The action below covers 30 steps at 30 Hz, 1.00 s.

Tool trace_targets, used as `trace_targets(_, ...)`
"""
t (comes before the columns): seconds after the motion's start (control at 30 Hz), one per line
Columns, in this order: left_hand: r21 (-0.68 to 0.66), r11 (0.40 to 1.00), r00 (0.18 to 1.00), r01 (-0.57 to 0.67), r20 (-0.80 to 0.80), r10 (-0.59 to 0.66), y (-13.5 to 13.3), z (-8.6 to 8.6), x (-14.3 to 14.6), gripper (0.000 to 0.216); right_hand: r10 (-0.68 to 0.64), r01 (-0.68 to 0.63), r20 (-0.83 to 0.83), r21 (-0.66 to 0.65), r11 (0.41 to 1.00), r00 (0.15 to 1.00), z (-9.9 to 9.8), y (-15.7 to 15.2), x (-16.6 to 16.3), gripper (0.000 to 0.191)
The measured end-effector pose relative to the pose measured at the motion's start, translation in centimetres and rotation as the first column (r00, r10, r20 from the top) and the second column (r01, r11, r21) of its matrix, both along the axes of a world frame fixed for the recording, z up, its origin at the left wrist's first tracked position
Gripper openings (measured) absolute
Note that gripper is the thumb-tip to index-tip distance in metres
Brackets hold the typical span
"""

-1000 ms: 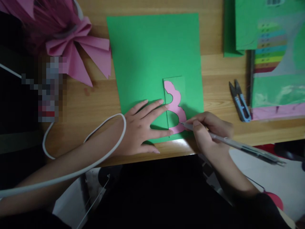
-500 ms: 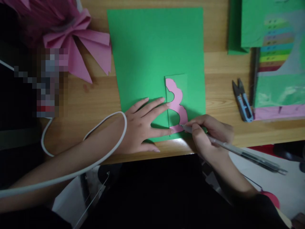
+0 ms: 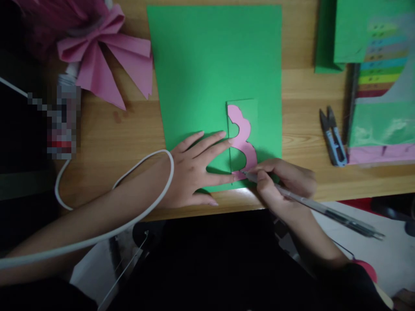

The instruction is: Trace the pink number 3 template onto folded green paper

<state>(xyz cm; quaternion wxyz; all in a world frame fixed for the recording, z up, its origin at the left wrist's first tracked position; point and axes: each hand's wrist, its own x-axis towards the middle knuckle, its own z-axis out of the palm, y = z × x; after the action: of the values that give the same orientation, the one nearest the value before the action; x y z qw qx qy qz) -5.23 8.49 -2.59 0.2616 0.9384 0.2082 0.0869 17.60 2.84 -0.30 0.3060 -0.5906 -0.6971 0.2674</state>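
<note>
A large green paper sheet (image 3: 210, 65) lies on the wooden desk (image 3: 129, 134). On its lower right part rests a pink curved cut-out template (image 3: 241, 138) with a small green piece (image 3: 249, 110) beside it. My left hand (image 3: 194, 168) lies flat, fingers spread, pressing the sheet and the template's left edge. My right hand (image 3: 282, 181) pinches a clear pen (image 3: 324, 209), its tip touching the bottom edge of the pink template.
A pink pleated paper fan (image 3: 103, 56) lies at the upper left beside a glue bottle (image 3: 65, 108). Small blue thread snips (image 3: 332, 136) sit at the right, next to a pack of coloured paper (image 3: 379, 86). A white cable (image 3: 113, 190) loops over my left forearm.
The pen tip has slid down and left along the pink template's lower curve to its bottom edge. My left hand has stayed put. The view has shifted slightly.
</note>
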Motion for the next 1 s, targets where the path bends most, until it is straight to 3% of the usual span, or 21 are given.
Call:
trace_targets(0.33, 0.027, 1.0, 0.999, 0.006, -0.036, -0.005, 0.17, 0.39, 0.12, 0.057, -0.026, 0.028, 0.021, -0.097, 0.995, 0.999, 0.36, -0.24, -0.69, 0.016)
trace_targets(0.73, 0.026, 1.0, 1.0, -0.001, -0.013, 0.001, 0.05, 0.11, 0.08, 0.061, 0.026, -0.028, -0.03, -0.069, 0.997, 0.999, -0.05, 0.07, -0.52, 0.018)
trace_targets(1.0, -0.012, 1.0, 0.998, 0.01, -0.066, -0.011, 0.23, 0.62, 0.06, 0.052, 0.04, -0.044, -0.056, -0.077, 0.996, 0.998, -0.24, 0.2, -0.3, 0.018)
